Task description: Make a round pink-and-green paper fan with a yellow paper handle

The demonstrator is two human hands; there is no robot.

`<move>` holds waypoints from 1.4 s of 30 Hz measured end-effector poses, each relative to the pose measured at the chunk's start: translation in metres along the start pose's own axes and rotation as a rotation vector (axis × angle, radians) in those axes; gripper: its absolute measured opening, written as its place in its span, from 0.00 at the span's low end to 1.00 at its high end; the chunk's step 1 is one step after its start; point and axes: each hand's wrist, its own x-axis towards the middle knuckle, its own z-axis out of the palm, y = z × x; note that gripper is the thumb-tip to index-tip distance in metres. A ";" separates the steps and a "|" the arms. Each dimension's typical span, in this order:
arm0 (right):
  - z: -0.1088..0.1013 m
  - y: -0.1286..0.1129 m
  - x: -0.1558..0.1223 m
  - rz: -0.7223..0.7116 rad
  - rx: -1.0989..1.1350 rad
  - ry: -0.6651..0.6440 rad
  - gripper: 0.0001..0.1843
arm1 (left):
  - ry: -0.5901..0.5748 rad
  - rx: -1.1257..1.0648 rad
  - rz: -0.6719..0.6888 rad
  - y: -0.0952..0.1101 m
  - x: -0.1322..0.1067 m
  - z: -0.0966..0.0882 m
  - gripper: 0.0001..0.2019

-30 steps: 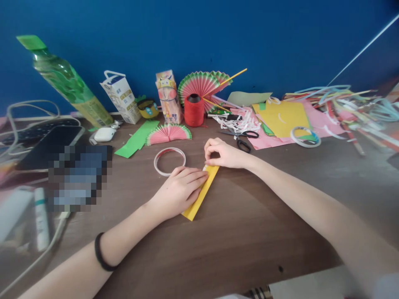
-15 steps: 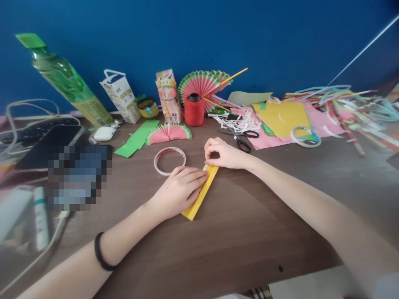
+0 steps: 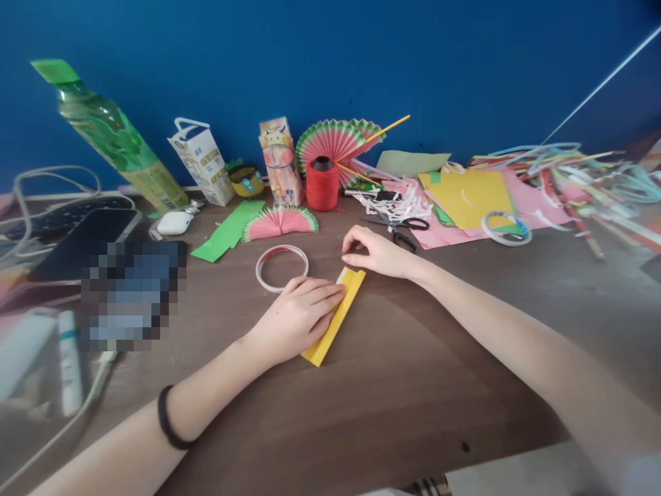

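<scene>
A folded yellow paper strip [image 3: 345, 303] lies slantwise on the brown table [image 3: 403, 386]. My left hand [image 3: 297, 317] rests flat on its near half with the fingers stretched out, pressing it down. My right hand [image 3: 379, 253] hovers just past the strip's far end, where a small white patch shows. Its thumb and fingers are pinched together, and I cannot make out what they hold, if anything. A white tape ring [image 3: 281, 268] lies just left of my hands.
Black scissors [image 3: 403, 231], a red thread spool [image 3: 322, 183], pink paper fans [image 3: 279, 222] and a green paper piece [image 3: 227, 231] lie behind my hands. Coloured sheets [image 3: 472, 196] and another tape roll [image 3: 506, 227] are at right; a green bottle [image 3: 111, 138], cartons and a phone [image 3: 85, 241] at left.
My right hand has lifted off the strip's far end and drawn slightly back and right, leaving that end uncovered. My left hand has stayed where it was.
</scene>
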 end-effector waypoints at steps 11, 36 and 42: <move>0.007 -0.007 -0.002 -0.054 -0.132 0.004 0.09 | 0.009 0.014 0.016 0.000 -0.001 0.000 0.15; 0.010 -0.010 -0.005 -0.049 -0.202 0.013 0.08 | 0.032 0.016 -0.026 0.001 -0.001 0.001 0.15; 0.009 -0.009 -0.007 -0.134 -0.164 0.016 0.03 | 0.025 0.034 -0.072 0.002 -0.001 0.000 0.16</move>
